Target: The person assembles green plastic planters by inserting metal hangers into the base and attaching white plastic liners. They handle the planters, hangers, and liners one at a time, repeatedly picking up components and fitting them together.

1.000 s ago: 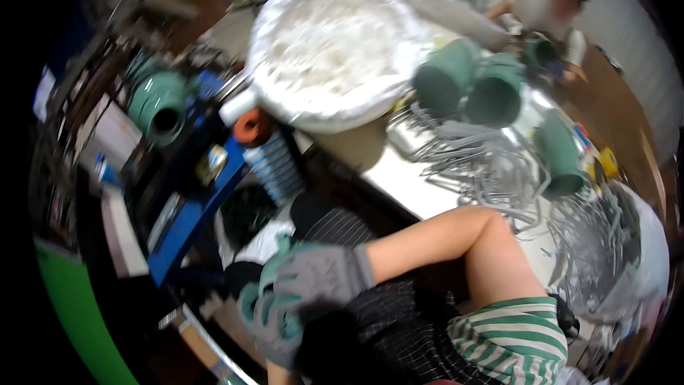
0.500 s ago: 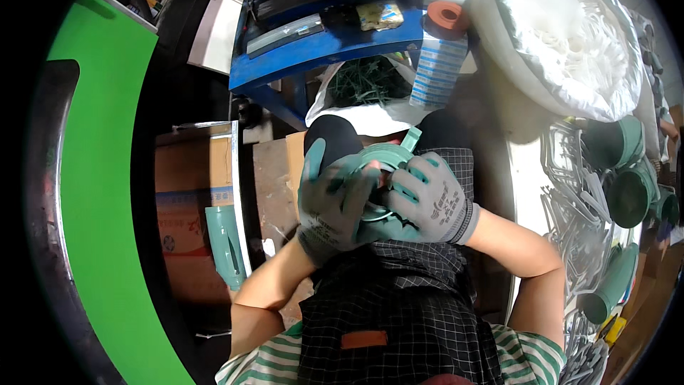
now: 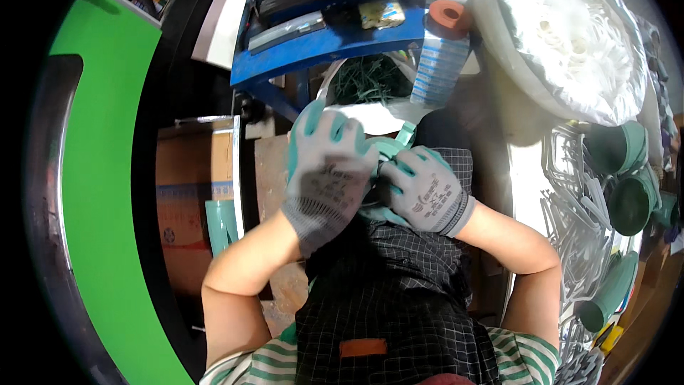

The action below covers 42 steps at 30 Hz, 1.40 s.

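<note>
A green plastic jug-like vessel [image 3: 388, 146], round with a stub handle [image 3: 406, 134] pointing away, is held over my lap. My right hand [image 3: 425, 191], in a grey and green glove, has its fingers curled over the near right side of the rim. To the left, my gloved left hand [image 3: 326, 167] is raised with its fingers stretched and partly spread, its back toward me. Its thumb side is close to the vessel; whether it touches is hidden. Both hands cover most of the vessel's opening and body.
A blue bench [image 3: 342, 50] carries an orange tape roll [image 3: 449, 14] on a box. Below, a sack holds green scraps [image 3: 370, 80]. At right, a lined tub holds white rings [image 3: 570, 36], beside green vessels [image 3: 630, 203] and white bent frames [image 3: 577, 207]. A cardboard box [image 3: 184, 217] stands left.
My left hand has risen up and away from the vessel, its fingers straightening. My right hand stays on the rim, having shifted only slightly.
</note>
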Available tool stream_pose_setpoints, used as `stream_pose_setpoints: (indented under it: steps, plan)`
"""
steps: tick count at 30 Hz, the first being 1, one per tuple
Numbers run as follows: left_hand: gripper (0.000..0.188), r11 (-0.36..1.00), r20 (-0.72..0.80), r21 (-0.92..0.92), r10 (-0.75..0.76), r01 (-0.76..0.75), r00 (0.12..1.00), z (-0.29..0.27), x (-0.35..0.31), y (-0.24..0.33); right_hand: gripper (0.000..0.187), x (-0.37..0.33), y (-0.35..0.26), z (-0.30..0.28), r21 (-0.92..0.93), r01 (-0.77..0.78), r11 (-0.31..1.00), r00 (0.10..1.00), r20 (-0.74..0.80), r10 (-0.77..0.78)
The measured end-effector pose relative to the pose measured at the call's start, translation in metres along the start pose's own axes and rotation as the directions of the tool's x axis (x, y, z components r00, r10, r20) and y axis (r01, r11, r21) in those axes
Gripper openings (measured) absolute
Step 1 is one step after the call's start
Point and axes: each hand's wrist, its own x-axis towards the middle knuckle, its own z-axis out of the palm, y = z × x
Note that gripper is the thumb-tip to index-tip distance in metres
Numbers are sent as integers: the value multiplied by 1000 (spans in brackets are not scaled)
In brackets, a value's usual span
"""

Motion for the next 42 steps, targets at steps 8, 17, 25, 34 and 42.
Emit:
stream_pose_setpoints:
  steps: [8,17,25,34,42]
  plan:
    - [35,984,96,-162,84,-68,992,28,-17,-7,29,-12,-3,7,23,142,990,986,-89,-139]
    - [28,539,-266,-797,94,-273,959,44,19,-9,38,-50,-3,-21,32,-136,990,947,-290,140]
    - [51,637,-302,-707,121,-307,946,111,-42,87,129,-170,-66,-75,903,-421,-86,428,281,859]
    - [59,210,146,-963,-120,169,982,116,123,7,115,-203,-53,-74,679,-708,193,484,267,833]
    - [67,415,154,-874,-252,251,955,267,231,-39,124,-208,-44,-87,553,-814,180,509,527,681]
